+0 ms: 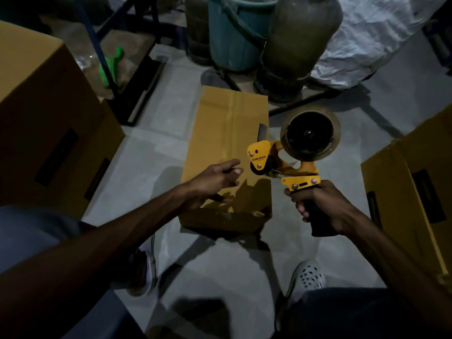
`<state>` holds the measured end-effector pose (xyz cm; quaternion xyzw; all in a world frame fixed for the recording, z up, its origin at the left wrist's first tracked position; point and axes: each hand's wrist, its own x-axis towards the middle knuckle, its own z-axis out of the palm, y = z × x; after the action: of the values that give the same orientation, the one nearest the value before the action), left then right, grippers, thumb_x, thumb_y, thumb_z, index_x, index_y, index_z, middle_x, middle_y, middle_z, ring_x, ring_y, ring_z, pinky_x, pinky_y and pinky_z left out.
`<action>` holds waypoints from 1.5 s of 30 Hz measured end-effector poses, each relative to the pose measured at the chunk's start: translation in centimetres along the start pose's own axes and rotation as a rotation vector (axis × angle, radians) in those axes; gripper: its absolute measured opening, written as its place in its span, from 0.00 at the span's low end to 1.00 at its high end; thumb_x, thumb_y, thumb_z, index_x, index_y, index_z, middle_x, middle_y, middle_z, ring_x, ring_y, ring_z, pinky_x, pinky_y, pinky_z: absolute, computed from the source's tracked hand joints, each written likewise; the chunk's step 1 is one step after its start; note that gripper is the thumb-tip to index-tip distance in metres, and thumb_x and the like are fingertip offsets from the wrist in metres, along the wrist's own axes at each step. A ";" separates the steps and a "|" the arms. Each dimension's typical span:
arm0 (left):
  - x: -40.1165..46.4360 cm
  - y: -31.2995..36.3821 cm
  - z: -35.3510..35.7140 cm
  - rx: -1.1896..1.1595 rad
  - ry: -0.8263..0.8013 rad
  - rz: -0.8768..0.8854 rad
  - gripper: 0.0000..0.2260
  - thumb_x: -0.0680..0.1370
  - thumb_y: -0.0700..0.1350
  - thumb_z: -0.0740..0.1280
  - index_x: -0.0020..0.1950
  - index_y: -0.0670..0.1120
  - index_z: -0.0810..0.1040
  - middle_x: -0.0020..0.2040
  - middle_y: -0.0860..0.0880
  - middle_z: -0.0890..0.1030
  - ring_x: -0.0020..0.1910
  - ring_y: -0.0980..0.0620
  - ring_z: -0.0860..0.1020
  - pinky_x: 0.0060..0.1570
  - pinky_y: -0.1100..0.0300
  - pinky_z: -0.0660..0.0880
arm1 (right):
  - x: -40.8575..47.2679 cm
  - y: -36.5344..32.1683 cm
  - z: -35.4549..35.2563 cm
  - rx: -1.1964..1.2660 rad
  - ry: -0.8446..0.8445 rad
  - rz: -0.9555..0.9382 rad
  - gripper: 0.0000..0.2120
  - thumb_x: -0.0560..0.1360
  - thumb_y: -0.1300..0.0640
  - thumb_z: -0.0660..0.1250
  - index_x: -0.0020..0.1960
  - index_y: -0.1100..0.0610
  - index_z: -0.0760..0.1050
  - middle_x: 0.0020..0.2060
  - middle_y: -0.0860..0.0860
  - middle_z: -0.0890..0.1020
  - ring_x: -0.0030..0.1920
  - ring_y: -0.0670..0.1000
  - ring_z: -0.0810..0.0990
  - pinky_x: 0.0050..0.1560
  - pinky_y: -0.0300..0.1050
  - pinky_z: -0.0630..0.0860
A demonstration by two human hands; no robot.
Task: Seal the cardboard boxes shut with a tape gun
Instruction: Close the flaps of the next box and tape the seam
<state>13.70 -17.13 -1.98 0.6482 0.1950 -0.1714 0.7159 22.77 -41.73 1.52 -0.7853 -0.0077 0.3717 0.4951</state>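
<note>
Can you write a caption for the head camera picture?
Right hand grips a yellow tape gun above a cardboard box.

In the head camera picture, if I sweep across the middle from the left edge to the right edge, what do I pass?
Large cardboard box on the left → left hand, open above the middle box → flat cardboard box on the floor → yellow tape gun gripped by the right hand → cardboard box on the right.

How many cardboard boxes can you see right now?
3: one box on the floor ahead, a large box at left, another box at right. Others may sit outside the frame.
</note>
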 end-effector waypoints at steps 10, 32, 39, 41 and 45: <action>0.1 0.4 -0.6 -0.046 -0.061 0.054 0.15 0.84 0.47 0.60 0.69 0.60 0.74 0.68 0.58 0.75 0.63 0.59 0.75 0.61 0.45 0.77 | 1.8 0.5 1.0 0.058 -0.069 0.057 0.07 0.75 0.66 0.67 0.49 0.63 0.83 0.27 0.59 0.73 0.27 0.53 0.69 0.30 0.46 0.67; 0.6 -0.3 -0.2 -0.251 -0.029 -0.302 0.21 0.81 0.53 0.63 0.71 0.46 0.68 0.53 0.40 0.84 0.46 0.45 0.85 0.40 0.51 0.83 | 2.3 0.6 0.5 0.000 -0.108 -0.035 0.06 0.74 0.68 0.67 0.48 0.64 0.82 0.28 0.61 0.74 0.26 0.54 0.71 0.30 0.46 0.68; 0.7 -1.1 0.4 -0.195 -0.091 -0.420 0.26 0.82 0.61 0.57 0.63 0.39 0.75 0.55 0.43 0.84 0.45 0.48 0.85 0.37 0.52 0.83 | 2.3 0.3 0.5 0.013 -0.104 -0.037 0.06 0.75 0.69 0.66 0.48 0.64 0.81 0.28 0.62 0.74 0.26 0.54 0.70 0.31 0.47 0.68; 0.7 -1.1 0.5 -0.245 -0.125 -0.430 0.27 0.82 0.61 0.55 0.63 0.39 0.76 0.52 0.43 0.84 0.45 0.48 0.85 0.38 0.53 0.83 | 2.4 0.2 0.4 0.028 -0.102 -0.040 0.07 0.75 0.69 0.66 0.47 0.62 0.82 0.31 0.63 0.74 0.26 0.54 0.70 0.30 0.46 0.68; 0.7 -0.8 0.5 -0.406 -0.083 -0.374 0.17 0.83 0.53 0.59 0.58 0.40 0.77 0.50 0.43 0.85 0.44 0.50 0.85 0.35 0.55 0.83 | 2.4 0.2 0.3 0.028 -0.101 -0.045 0.06 0.75 0.69 0.66 0.47 0.63 0.82 0.31 0.63 0.74 0.26 0.54 0.70 0.30 0.46 0.69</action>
<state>13.98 -17.71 -2.99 0.4366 0.3122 -0.2844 0.7944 24.26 -40.72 -0.08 -0.7584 -0.0452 0.3994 0.5131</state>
